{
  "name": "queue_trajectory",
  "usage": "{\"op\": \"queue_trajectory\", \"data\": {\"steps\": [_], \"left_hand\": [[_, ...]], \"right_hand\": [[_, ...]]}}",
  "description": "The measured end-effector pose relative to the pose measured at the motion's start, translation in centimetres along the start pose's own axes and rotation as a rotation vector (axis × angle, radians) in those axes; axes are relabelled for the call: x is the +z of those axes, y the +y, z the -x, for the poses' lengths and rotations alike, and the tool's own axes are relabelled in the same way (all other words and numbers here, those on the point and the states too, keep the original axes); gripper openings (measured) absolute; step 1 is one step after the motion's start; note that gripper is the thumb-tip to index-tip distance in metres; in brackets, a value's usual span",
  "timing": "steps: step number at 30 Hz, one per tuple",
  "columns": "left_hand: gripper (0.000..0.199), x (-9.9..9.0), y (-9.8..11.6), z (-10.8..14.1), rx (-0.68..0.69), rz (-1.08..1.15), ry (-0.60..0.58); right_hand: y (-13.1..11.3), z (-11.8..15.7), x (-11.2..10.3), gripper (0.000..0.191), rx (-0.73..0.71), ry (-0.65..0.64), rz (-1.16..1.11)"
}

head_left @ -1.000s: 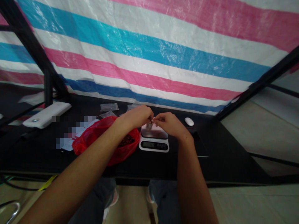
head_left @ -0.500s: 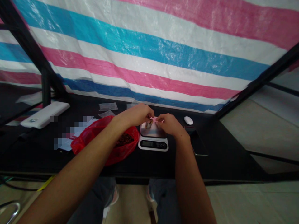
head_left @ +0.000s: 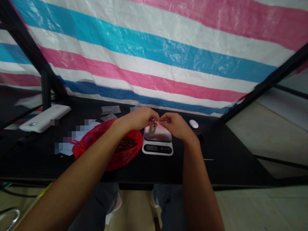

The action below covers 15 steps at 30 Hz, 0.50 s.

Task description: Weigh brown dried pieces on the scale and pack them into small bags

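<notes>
A white kitchen scale (head_left: pixel 157 149) with a shiny metal plate sits on the black table. On the left part of its plate stands a small cup-like container (head_left: pixel 152 128) that looks filled with brown pieces. My left hand (head_left: pixel 148 117) is right above this container, fingers bent and pinched together. My right hand (head_left: pixel 172 123) is over the plate's right side, its fingertips closed and meeting those of my left hand. Whatever the fingertips hold is too small to make out. A red plastic bag (head_left: pixel 125 158) holding dark brown pieces (head_left: pixel 127 143) lies open left of the scale, partly under my left forearm.
Small clear bags (head_left: pixel 110 109) lie behind the red bag. Further left are a printed paper (head_left: pixel 83 131) and a white device (head_left: pixel 45 118). A white mouse (head_left: pixel 193 124) and a dark phone (head_left: pixel 204 146) lie at the right. A striped sheet (head_left: pixel 149 64) hangs behind the table (head_left: pixel 231 154).
My right hand has moved slightly left and up, so its fingertips now meet those of my left hand. The left hand stays nearly in place above the container.
</notes>
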State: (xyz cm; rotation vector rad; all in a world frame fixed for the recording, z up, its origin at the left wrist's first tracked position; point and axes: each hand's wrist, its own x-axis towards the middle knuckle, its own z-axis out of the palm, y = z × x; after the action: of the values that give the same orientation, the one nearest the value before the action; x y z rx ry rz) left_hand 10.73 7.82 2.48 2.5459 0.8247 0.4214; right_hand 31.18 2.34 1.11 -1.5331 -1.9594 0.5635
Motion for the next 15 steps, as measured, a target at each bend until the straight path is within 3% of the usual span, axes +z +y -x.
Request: {"op": "queue_trajectory", "data": {"steps": [6, 15], "left_hand": [[0.026, 0.3, -1.1, 0.2, -0.051, 0.272, 0.012], [0.023, -0.4, -1.2, 1.2, -0.034, 0.294, 0.044]], "right_hand": [[0.4, -0.5, 0.9, 0.005, -0.027, 0.060, -0.151], [0.1, -1.1, 1.9, 0.005, -0.087, 0.063, -0.158]]}}
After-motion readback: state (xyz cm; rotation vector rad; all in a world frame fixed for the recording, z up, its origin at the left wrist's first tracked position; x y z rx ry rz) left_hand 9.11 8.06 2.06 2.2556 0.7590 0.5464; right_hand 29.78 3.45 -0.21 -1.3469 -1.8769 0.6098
